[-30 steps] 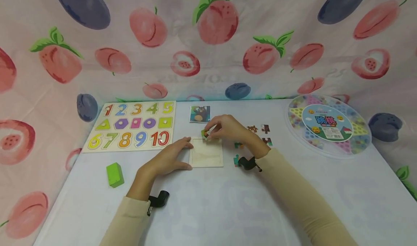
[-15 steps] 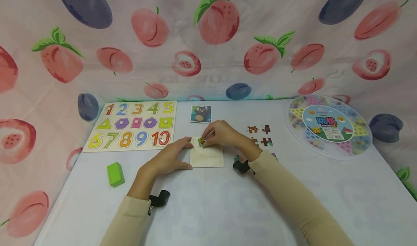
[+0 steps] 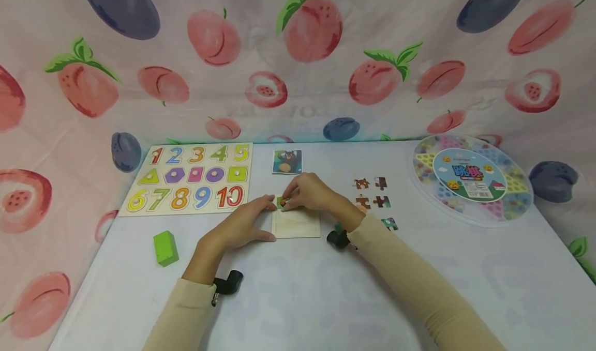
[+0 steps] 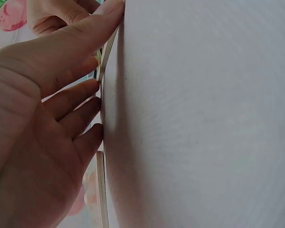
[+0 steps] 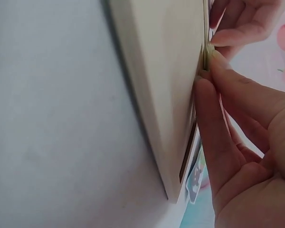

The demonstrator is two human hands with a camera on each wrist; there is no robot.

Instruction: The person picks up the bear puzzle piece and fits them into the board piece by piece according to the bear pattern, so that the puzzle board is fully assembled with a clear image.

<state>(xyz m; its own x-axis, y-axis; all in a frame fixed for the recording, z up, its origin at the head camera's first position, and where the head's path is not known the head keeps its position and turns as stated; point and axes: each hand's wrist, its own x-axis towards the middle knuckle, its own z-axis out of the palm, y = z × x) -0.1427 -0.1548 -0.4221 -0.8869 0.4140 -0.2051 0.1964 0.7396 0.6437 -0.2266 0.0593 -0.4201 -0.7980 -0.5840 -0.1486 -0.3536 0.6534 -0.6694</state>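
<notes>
A small square wooden puzzle tray [image 3: 296,227] lies on the white table. My left hand [image 3: 239,224] rests against its left side, thumb at the near corner and fingertips at the far one. Between thumb and fingers, my right hand [image 3: 309,192] pinches a green and brown jigsaw piece [image 3: 279,201] at the tray's far left corner. In the right wrist view the piece [image 5: 208,57] stands at the inner edge of the tray [image 5: 166,71]; whether it lies flat I cannot tell. Several loose jigsaw pieces [image 3: 382,201] lie right of the tray, some partly behind the right wrist.
A bear picture card [image 3: 287,162] lies beyond the tray. At the back left is a number and shape board [image 3: 202,175]. A green block [image 3: 165,248] sits at the left, and a round clear game box [image 3: 470,178] at the back right.
My right hand has brought the jigsaw piece from the tray's far edge leftward to its far left corner. More loose pieces show at the right. The left hand stays in place.
</notes>
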